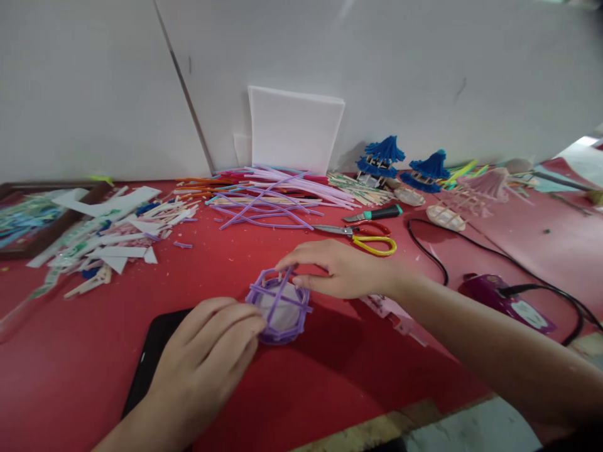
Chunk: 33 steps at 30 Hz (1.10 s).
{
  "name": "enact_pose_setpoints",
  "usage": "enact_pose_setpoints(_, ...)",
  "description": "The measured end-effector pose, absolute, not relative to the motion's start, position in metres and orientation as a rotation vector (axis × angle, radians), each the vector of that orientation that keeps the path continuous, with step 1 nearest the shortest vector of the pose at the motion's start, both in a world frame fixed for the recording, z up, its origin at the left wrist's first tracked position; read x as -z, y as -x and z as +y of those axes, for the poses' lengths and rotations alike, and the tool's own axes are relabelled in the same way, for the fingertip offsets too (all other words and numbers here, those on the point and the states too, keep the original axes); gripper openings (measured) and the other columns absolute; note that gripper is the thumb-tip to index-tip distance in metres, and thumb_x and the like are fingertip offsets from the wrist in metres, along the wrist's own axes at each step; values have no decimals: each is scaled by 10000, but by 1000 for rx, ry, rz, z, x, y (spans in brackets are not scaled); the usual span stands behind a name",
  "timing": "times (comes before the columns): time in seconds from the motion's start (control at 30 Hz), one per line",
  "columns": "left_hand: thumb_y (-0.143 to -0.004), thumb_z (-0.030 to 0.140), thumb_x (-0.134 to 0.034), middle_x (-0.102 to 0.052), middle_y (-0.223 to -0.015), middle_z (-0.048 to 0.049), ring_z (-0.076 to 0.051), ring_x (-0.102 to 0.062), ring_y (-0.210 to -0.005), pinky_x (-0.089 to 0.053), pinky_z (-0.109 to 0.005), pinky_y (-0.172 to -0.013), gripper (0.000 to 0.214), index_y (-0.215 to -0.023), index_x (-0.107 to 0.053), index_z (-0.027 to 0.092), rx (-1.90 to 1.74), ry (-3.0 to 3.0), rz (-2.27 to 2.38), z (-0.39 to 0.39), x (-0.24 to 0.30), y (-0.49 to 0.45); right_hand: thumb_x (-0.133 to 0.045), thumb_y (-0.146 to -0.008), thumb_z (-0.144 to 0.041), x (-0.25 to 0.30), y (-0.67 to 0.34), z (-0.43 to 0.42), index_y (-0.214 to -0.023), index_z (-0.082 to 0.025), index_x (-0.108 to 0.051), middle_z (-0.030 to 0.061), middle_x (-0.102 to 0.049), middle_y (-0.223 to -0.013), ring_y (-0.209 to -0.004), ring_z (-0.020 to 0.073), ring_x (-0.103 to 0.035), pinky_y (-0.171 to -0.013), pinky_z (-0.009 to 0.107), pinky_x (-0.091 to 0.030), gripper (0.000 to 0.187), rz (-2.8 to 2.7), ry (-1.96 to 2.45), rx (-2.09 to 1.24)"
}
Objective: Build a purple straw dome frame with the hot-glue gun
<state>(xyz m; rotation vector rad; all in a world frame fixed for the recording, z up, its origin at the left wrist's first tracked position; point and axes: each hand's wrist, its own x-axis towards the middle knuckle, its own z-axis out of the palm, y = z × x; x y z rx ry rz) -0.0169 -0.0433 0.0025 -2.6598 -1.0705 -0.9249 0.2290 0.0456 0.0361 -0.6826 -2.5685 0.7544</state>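
A small round frame of purple pipe cleaners (281, 301) lies on the red table in front of me, with crossed stems over a whitish round base. My right hand (336, 267) comes from the right, thumb and forefinger closed around the frame's far right rim, where a crossing stem ends. My left hand (210, 348) has its fingers curled together against the frame's left edge; its thumb is hidden. Under my left hand lies a flat black device like a phone (153, 351), partly covered.
Behind are purple pipe cleaners (292, 194), scissors (355, 233) and a utility knife (377, 213). Scraps (122, 238) and a framed tray (51, 245) lie left. Blue tiered models (380, 157), a purple corded device (506, 301) and pink pieces (391, 314) are right. White sheets (296, 129) lean on the wall.
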Motion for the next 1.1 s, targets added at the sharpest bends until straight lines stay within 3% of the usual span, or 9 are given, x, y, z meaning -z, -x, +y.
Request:
enact_pose_setpoints(0.17,-809,177,-502,-649,-1025,-124,-271,-644,-920,-546,-419,-764,256,-1059,-561,188,966,2568,-1509,-43,-4,25,-551,-901,-199,-33,-230,29,-1003,-174,-656,34,-693,-892,-778,135,-624,-737,257,-476,148,-2507,837,-676)
enact_pose_setpoints(0.3,-819,246,-487,-683,-885,-69,-206,-670,-708,-559,-336,-609,181,-975,-577,225,1066,2659,-1890,-50,-8,26,-569,-897,-247,-30,-230,19,-938,-151,-670,30,-627,-765,-685,130,-560,-646,251,-450,145,-2377,892,-506)
enact_pose_setpoints(0.4,-820,378,-536,-705,-852,-54,-219,-685,-744,-554,-326,-616,181,-908,-608,236,1208,2610,-2301,-49,-14,22,-568,-893,-219,-27,-224,15,-925,-149,-678,50,-610,-810,-759,144,-558,-706,273,-464,134,-2278,848,-456)
enact_pose_setpoints(0.5,-755,454,-613,-701,-804,-54,-215,-675,-737,-539,-308,-618,268,-856,-626,206,1471,2476,-2651,-43,-18,15,-598,-875,-220,-24,-216,13,-836,-165,-708,76,-580,-917,-904,183,-545,-871,374,-442,129,-2270,906,-471)
enact_pose_setpoints(0.63,-725,442,-660,-609,-609,14,-140,-571,-546,-448,-242,-491,267,-780,-598,188,1761,2332,-2934,-40,-20,7,-638,-855,-279,-21,-206,13,-731,-192,-726,94,-511,-1127,-1132,266,-455,-991,520,-356,175,-2239,1131,-611)
enact_pose_setpoints(0.77,-710,404,-693,-614,-656,23,-120,-568,-581,-454,-231,-530,256,-772,-573,186,2007,2213,-3048,-41,-20,1,-636,-859,-328,-22,-200,18,-736,-216,-742,91,-493,-1190,-1199,300,-421,-995,576,-338,197,-2250,1255,-866)
enact_pose_setpoints(1.1,-662,361,-720,-574,-636,40,-118,-539,-602,-431,-244,-567,254,-754,-566,181,2072,2212,-3042,-37,-16,-1,-666,-833,-282,-31,-189,21,-656,-191,-727,89,-537,-1175,-1136,272,-467,-982,523,-358,208,-2304,1301,-961)
